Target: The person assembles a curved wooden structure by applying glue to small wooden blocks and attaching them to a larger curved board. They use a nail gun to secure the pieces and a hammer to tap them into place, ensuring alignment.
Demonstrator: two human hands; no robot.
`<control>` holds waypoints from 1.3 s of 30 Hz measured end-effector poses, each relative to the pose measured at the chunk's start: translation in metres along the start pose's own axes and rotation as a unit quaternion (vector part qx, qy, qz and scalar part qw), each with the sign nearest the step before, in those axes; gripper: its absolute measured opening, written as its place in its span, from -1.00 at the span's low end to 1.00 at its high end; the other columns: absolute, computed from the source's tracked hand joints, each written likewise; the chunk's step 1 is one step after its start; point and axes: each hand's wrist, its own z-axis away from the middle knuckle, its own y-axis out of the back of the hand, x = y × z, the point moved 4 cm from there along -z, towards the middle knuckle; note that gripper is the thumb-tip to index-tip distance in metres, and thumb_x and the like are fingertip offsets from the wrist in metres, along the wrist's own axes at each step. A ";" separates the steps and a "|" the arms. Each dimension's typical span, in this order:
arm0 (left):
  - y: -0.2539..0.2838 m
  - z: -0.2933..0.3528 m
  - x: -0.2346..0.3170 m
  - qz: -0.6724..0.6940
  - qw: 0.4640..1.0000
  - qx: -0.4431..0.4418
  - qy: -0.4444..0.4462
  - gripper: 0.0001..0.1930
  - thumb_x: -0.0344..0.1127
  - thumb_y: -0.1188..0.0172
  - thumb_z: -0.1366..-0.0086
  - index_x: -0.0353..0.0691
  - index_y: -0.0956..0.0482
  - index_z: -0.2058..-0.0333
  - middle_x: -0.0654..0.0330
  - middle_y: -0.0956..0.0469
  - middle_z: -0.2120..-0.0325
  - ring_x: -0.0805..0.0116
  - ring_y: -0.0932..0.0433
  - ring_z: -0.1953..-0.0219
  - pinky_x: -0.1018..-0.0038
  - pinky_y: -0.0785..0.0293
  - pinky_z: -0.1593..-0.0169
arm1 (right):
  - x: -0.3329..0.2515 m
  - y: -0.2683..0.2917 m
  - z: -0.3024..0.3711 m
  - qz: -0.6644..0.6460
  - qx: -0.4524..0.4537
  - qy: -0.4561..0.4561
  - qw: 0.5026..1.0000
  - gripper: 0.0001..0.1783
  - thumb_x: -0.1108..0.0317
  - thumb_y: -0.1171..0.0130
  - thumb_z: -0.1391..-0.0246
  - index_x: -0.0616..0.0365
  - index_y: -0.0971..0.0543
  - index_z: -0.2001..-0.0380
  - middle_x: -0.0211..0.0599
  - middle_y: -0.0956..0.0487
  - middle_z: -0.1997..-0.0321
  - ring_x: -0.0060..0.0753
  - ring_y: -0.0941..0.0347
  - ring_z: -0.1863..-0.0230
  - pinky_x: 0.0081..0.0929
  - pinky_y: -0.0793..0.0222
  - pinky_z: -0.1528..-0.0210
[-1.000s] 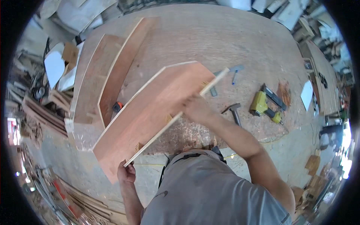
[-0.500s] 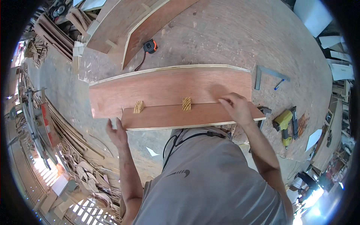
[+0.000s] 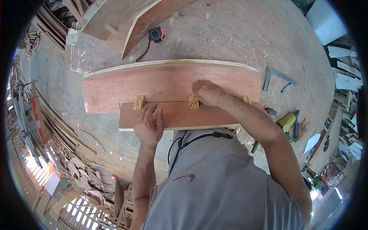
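Observation:
A long reddish plywood panel (image 3: 168, 78) with a pale layered edge lies before me. Along its near side runs a narrower plywood strip (image 3: 172, 117). Three small striped wood blocks sit along the seam: a left block (image 3: 139, 102), a middle block (image 3: 194, 101) and a right block (image 3: 246, 99), the last partly behind my forearm. My left hand (image 3: 148, 124) rests on the strip with fingers stretched, just below the left block. My right hand (image 3: 209, 94) is closed at the far end of the middle block; its fingertips are curled under, so their contents are hidden.
On the worktable (image 3: 230, 34) lie a black-orange tape measure (image 3: 156, 34), a metal square (image 3: 267, 78), a blue pen (image 3: 285, 87) and a yellow-green nail gun (image 3: 286, 122). An angled plywood piece (image 3: 140, 28) stands at the far left. Wood offcuts (image 3: 82, 172) are heaped on the floor at left.
My left hand has moved right from beside the strip's left end onto the strip. My right hand has moved left to the middle block, uncovering the right block.

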 end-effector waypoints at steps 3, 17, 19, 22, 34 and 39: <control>-0.002 0.005 -0.003 0.010 1.000 0.010 -0.021 -0.76 -0.21 -0.29 -0.27 -0.15 -0.64 0.13 0.05 -0.66 0.20 0.04 -0.65 0.21 0.23 -0.59 0.18 | 0.007 0.023 0.017 -0.053 0.105 0.030 0.993 -0.80 0.27 -0.24 -0.15 0.18 -0.69 0.28 -0.05 -0.67 0.26 0.10 -0.58 0.16 -0.08 -0.48 0.01; 0.009 0.007 -0.003 -0.029 0.999 -0.030 -0.011 -0.83 -0.20 -0.30 -0.24 -0.16 -0.67 0.34 0.13 -0.65 0.43 0.14 -0.64 0.41 0.30 -0.55 0.37 | 0.281 -0.013 0.199 -0.173 0.371 -0.464 0.785 -0.32 0.04 -0.39 -0.03 0.39 -0.53 -0.04 0.08 -0.66 0.06 -0.06 -0.62 0.08 -0.22 -0.49 -0.02; 0.010 0.004 -0.002 -0.039 0.998 -0.051 0.017 -0.81 -0.15 -0.29 -0.24 -0.13 -0.67 0.33 0.16 -0.65 0.43 0.15 -0.63 0.41 0.29 -0.55 0.34 | 0.302 -0.030 0.209 -0.199 0.394 -0.467 0.766 -0.42 0.12 -0.37 -0.05 0.35 -0.56 0.00 -0.01 -0.66 0.10 -0.12 -0.62 0.11 -0.25 -0.51 0.04; 0.005 -0.004 0.001 -0.040 0.997 -0.066 0.020 -0.80 -0.14 -0.28 -0.26 -0.12 -0.68 0.30 0.15 -0.66 0.41 0.13 -0.64 0.38 0.28 -0.57 0.31 | 0.342 -0.070 0.252 -0.404 0.399 -0.431 0.701 -0.58 0.26 -0.28 -0.12 0.29 -0.56 0.01 -0.17 -0.63 0.17 -0.27 -0.59 0.13 -0.36 -0.53 0.09; -0.009 -0.002 -0.008 0.066 0.989 -0.086 0.096 -0.66 -0.07 -0.25 -0.36 -0.26 -0.69 0.17 0.08 -0.67 0.44 0.32 -0.65 0.42 0.41 -0.56 0.33 | 0.219 0.016 0.205 -0.109 0.218 -0.535 0.809 -0.22 0.25 -0.40 0.16 0.22 -0.37 -0.17 0.13 -0.54 -0.07 0.10 -0.52 -0.10 -0.08 -0.50 -0.11; -0.010 0.000 -0.012 0.052 0.994 -0.057 0.071 -0.67 -0.08 -0.25 -0.36 -0.25 -0.69 0.18 0.08 -0.67 0.45 0.30 -0.65 0.44 0.39 -0.55 0.34 | 0.240 -0.002 0.200 -0.170 0.249 -0.546 0.781 -0.29 0.24 -0.40 0.18 0.25 -0.46 -0.09 0.12 -0.59 -0.02 0.12 -0.52 -0.09 -0.07 -0.49 -0.11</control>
